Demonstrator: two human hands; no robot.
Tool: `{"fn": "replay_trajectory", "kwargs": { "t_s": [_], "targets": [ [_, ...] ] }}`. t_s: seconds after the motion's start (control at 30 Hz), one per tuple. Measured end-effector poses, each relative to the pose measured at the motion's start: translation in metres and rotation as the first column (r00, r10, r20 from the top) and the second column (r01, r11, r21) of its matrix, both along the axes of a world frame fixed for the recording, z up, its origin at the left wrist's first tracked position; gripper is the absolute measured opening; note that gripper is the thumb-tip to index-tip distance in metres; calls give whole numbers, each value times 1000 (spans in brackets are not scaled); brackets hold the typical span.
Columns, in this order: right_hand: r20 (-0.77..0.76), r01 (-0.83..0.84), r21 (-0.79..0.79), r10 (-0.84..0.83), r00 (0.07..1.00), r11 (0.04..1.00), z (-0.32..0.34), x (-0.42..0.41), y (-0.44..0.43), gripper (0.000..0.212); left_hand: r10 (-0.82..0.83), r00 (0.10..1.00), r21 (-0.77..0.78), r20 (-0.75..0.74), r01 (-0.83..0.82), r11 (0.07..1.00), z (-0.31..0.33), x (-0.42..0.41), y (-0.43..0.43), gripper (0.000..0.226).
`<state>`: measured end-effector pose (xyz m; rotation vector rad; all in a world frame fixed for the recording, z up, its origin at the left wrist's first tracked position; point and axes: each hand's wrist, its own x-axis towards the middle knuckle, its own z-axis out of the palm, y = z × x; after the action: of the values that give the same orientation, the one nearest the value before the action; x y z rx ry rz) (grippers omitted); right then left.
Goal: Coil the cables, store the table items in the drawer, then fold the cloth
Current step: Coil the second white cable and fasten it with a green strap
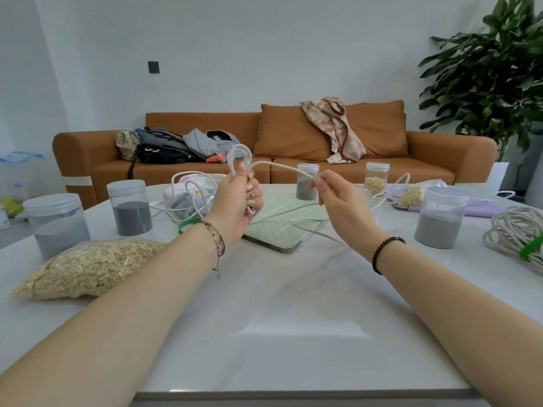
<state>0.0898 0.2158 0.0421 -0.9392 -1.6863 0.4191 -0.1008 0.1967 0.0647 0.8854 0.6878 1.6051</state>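
The white table (293, 304) in front of me is crowded. To my left lie a clear bag of oats (88, 268) and two lidded jars of grey sand (129, 208). Behind my left hand sits a loose tangle of white cord (188, 198) on a pink device. A green dotted tablet case (282, 230) lies flat under my hands. On the right are another grey sand jar (440, 218), a small jar of oats (376, 179), a lilac cloth (484, 211) and a coiled white cable bundle (517, 233) with a green tie. An orange sofa (382, 168) stands beyond the table.

Both my forearms reach forward, hands raised above the case. My left hand (238, 201) is fisted round several loops of the white cable (282, 166), which stick up above my knuckles. My right hand (338, 198) pinches the same cable between thumb and fingertip, other fingers loosely curled. The strand arcs between my hands, and its tail trails down across the case.
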Motion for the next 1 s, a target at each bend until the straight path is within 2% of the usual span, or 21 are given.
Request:
{"fn": "replay_trajectory", "kwargs": {
  "t_s": [0.07, 0.13, 0.27, 0.33, 0.4, 0.67, 0.87, 1.0],
  "targets": [
    [-60, -4, 10, 4, 998, 1000, 0, 0, 0, 26, 14, 991, -17, 132, -11, 1000, 3, 0, 0, 36],
    [-81, 44, 29, -42, 996, 999, -1, -1, 2, 24, -6, 989, -37, 149, 11, 999, 1, 3, 0, 35],
    [-110, 90, 53, -84, 990, 995, -3, -4, 4, 24, -58, 993, -57, -104, 53, 997, -10, 13, -3, 30],
    [-79, 79, 84, -72, 994, 993, -3, -6, 1, 24, -79, 962, -52, -261, 67, 996, -15, 18, -6, 31],
    [-21, 66, 120, -64, 998, 991, -3, -8, -1, 24, -100, 934, -54, -343, 86, 995, -18, 21, -8, 33],
    [195, 52, 234, -99, 976, 971, -4, -12, -4, 21, -83, 878, -102, -472, 39, 994, -15, 19, -12, 46],
    [305, -44, 234, -31, 952, 971, -6, -19, -9, 25, 46, 881, 53, -472, -24, 998, -17, 22, -13, 31],
    [346, -67, 203, -7, 938, 977, -5, -20, -10, 25, 134, 874, 97, -468, -99, 990, -17, 18, -9, 34]
  ]
}}
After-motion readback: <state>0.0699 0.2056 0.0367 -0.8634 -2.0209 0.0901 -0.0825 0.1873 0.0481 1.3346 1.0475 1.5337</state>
